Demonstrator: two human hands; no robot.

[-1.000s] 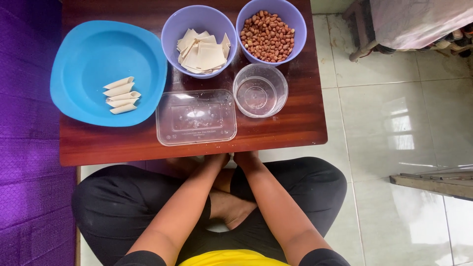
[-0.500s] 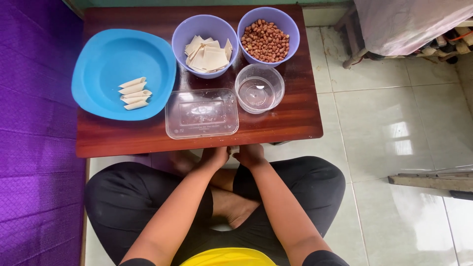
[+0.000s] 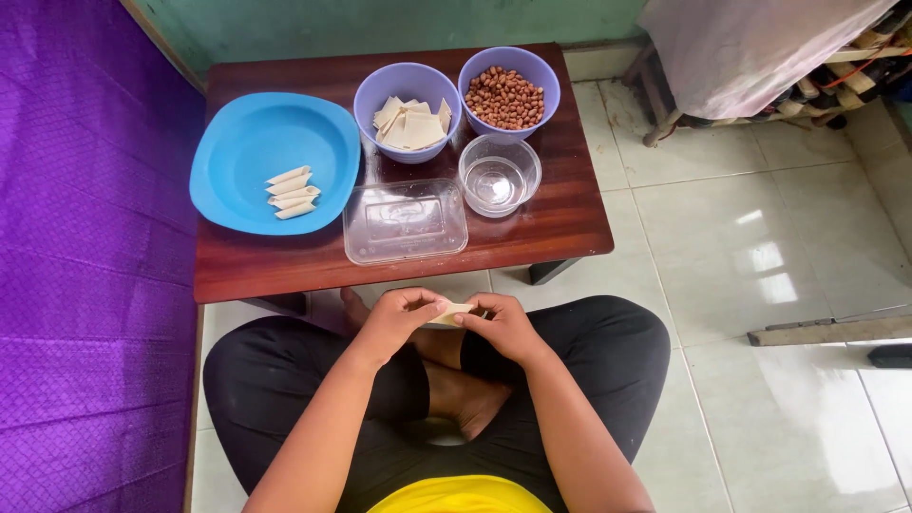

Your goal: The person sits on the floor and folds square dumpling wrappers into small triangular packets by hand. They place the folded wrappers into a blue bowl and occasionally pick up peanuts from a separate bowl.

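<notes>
Over my lap, below the table's (image 3: 285, 275) near edge, I have both hands on one small pale pastry roll (image 3: 452, 313). Left hand (image 3: 397, 323) pinches its left end, grip clamped on it; right hand (image 3: 503, 328) pinches the right end, fingers closed on it too. Roll lies roughly level between the two, clear of the table.

On the table: blue plate (image 3: 237, 152) at left with four finished rolls (image 3: 291, 193) lying side by side. Purple bowl of pale wrapper sheets (image 3: 410, 122) at back centre, purple bowl of peanuts (image 3: 504, 96) just beside it on the right. Clear glass bowl (image 3: 500, 175) in front of the peanuts, clear plastic container (image 3: 406, 220) just left of it, near the front edge. Legs crossed on tiled floor (image 3: 760, 285), purple mat (image 3: 85, 285) at left.
</notes>
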